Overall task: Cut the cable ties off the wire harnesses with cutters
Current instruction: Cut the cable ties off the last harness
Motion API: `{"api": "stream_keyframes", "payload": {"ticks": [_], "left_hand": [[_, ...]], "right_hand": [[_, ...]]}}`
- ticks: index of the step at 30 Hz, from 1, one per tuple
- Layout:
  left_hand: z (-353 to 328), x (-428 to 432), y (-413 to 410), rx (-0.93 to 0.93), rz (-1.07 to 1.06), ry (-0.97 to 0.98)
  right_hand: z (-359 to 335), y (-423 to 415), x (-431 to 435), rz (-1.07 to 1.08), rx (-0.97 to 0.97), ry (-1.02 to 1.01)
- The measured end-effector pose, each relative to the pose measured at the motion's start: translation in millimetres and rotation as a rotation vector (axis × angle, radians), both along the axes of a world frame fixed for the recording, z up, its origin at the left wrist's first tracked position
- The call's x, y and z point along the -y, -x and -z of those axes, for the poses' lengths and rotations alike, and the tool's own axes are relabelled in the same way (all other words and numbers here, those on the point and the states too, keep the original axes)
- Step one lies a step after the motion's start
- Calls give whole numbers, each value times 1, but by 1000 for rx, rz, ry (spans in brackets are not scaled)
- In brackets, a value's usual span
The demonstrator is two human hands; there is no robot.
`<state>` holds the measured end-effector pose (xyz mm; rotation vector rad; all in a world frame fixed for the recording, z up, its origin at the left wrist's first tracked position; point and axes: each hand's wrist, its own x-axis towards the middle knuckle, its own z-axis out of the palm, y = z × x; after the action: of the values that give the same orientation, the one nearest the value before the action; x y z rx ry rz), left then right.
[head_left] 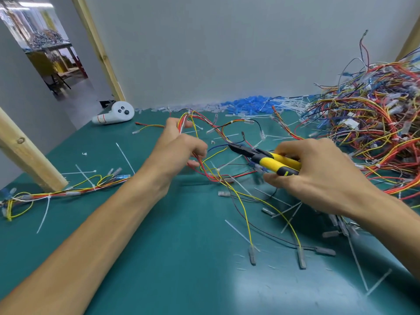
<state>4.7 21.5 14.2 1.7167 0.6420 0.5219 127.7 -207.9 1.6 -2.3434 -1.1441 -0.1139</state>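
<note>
My left hand (179, 144) grips a wire harness (205, 165) of red, yellow and black wires, lifted a little off the green mat at the table's middle. My right hand (318, 171) grips yellow-and-black cutters (268, 159), whose dark jaws point left toward the harness, just right of my left hand's fingers. A white cable tie (229, 162) sticks out of the harness below the jaws. The harness ends trail toward me with grey connectors.
A big pile of tangled harnesses (368, 123) fills the right side. Another harness (68, 189) lies at the left by a wooden post (29, 155). A white controller (113, 114) sits at the far left. Cut ties and blue connectors (250, 105) litter the mat and back edge.
</note>
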Motion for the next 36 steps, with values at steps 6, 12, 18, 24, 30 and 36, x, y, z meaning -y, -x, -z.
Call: {"api": "stream_keyframes", "payload": {"ticks": [6, 12, 18, 24, 30, 36], "left_hand": [[7, -4, 1, -220, 148, -146], [11, -3, 2, -206, 271, -221], [9, 4, 4, -108, 258, -145], [7, 6, 3, 13, 253, -102], [8, 8, 2, 107, 261, 43], [4, 8, 2, 191, 253, 91]], "right_hand": [[-2, -6, 5, -31, 192, 178], [1, -6, 4, -23, 279, 180], [3, 2, -1, -38, 240, 140], [-1, 5, 0, -43, 190, 78], [-3, 4, 1, -132, -109, -25], [-6, 6, 0, -148, -289, -110]]}}
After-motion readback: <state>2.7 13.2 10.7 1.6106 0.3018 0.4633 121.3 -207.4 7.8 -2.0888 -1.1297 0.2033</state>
